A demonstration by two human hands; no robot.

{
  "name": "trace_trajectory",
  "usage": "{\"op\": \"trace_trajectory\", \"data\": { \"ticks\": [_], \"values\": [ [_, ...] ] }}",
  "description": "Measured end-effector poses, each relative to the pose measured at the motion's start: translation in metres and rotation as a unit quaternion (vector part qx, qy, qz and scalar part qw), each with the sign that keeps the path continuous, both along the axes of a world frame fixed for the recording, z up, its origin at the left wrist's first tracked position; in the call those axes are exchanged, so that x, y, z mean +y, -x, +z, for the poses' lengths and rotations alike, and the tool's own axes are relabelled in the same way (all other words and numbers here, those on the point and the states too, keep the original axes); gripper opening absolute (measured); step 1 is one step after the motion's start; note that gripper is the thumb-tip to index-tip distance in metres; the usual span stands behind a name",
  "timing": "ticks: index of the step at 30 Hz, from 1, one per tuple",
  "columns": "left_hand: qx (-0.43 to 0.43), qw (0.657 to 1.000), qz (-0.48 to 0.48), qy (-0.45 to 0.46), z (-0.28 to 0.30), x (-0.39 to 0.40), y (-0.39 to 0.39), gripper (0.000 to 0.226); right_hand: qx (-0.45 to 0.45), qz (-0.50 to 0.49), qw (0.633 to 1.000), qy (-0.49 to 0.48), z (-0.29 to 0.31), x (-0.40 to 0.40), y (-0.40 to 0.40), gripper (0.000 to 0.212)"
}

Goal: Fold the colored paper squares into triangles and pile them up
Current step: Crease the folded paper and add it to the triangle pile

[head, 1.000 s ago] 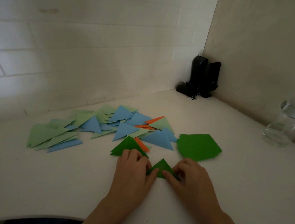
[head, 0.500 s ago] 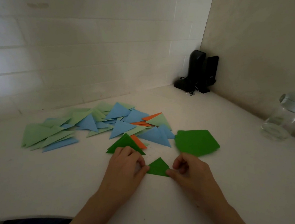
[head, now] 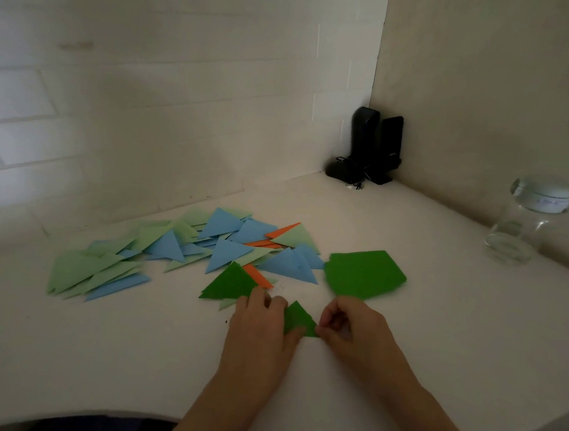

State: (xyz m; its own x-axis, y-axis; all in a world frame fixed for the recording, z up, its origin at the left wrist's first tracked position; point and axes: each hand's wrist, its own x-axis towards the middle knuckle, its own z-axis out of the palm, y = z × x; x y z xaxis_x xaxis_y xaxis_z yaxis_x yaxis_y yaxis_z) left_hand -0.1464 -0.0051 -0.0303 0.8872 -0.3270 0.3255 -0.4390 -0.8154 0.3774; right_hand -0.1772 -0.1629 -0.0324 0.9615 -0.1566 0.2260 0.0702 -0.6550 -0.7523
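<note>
A small dark green folded triangle (head: 298,320) lies on the white table between my hands. My left hand (head: 259,326) rests flat over its left part, fingers pressing it down. My right hand (head: 352,331) pinches its right corner with curled fingers. Just beyond my left hand lies another dark green triangle (head: 229,284). A stack of unfolded dark green squares (head: 364,274) sits beyond my right hand. Behind them spreads a loose pile of light green, blue and orange triangles (head: 184,247).
A clear glass jar with a pale lid (head: 530,223) stands at the right by the wall. Two black speakers (head: 375,147) with a cable occupy the far corner. The rounded table edge (head: 155,420) runs close to my body.
My left hand has slid further over the small green triangle, covering its left part. My right hand has shifted to pinch the right corner. The camera view moved slightly.
</note>
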Motion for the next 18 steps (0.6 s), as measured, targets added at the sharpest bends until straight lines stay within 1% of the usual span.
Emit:
{"op": "trace_trajectory", "data": {
  "ticks": [2, 5, 9, 11, 13, 16, 18],
  "values": [
    [0.033, 0.999, 0.008, 0.002, 0.003, -0.005, -0.004, 0.042, -0.006, 0.0, 1.0, -0.006, -0.001, 0.0, 0.0, 0.019],
    [0.078, 0.996, -0.003, 0.043, 0.008, -0.005, -0.013, 0.036, -0.014, -0.001, 1.0, -0.014, -0.002, -0.001, 0.001, 0.019],
    [0.071, 0.993, -0.022, 0.094, 0.009, 0.001, -0.016, 0.019, -0.044, -0.013, 0.999, -0.016, 0.005, -0.004, 0.005, 0.019],
    [0.057, 0.992, -0.018, 0.11, 0.008, 0.009, -0.018, 0.017, -0.087, -0.035, 0.995, 0.017, 0.009, -0.013, 0.003, 0.024],
    [0.028, 0.992, -0.006, 0.12, 0.007, 0.022, -0.025, 0.017, -0.112, -0.058, 0.988, 0.085, 0.008, -0.025, -0.002, 0.031],
    [-0.01, 0.992, 0.033, 0.121, 0.01, 0.044, -0.04, 0.016, -0.085, -0.088, 0.978, 0.171, 0.001, -0.043, -0.009, 0.041],
    [-0.03, 0.992, 0.053, 0.114, 0.012, 0.054, -0.049, 0.015, -0.068, -0.097, 0.969, 0.217, -0.003, -0.048, -0.012, 0.044]
  ]
}}
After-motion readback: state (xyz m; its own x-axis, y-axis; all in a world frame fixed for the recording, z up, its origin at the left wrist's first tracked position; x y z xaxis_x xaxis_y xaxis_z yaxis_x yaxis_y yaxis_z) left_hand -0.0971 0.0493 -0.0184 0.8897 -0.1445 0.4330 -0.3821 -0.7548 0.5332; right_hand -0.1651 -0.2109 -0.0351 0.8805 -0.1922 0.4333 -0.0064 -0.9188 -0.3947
